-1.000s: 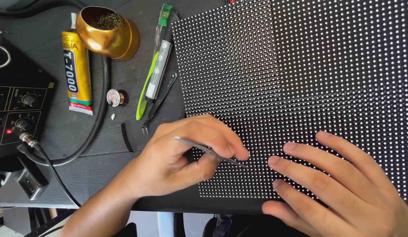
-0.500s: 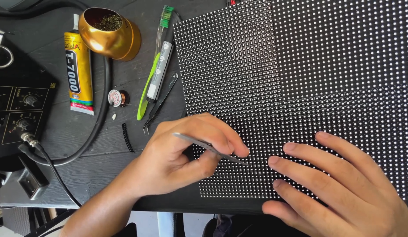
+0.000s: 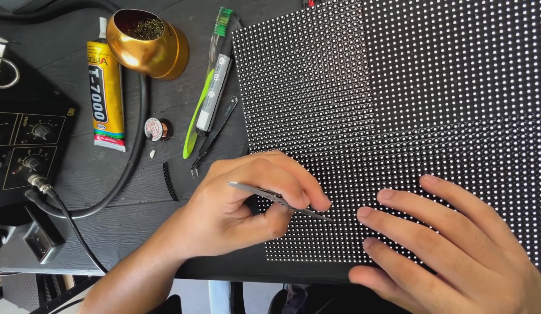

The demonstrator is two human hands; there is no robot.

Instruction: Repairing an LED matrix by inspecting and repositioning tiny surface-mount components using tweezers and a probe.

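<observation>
On the dark bench (image 3: 107, 192), the left hand (image 3: 247, 203) pinches the silver tweezers (image 3: 279, 200) exactly as it did a second ago, their tip still resting on the dotted LED panel (image 3: 398, 104) toward its 7 o'clock corner. At 3 o'clock of that tip, the right hand (image 3: 456, 250) stays spread flat, grasping nothing. With nothing shifted, the probing looks paused on one spot.
</observation>
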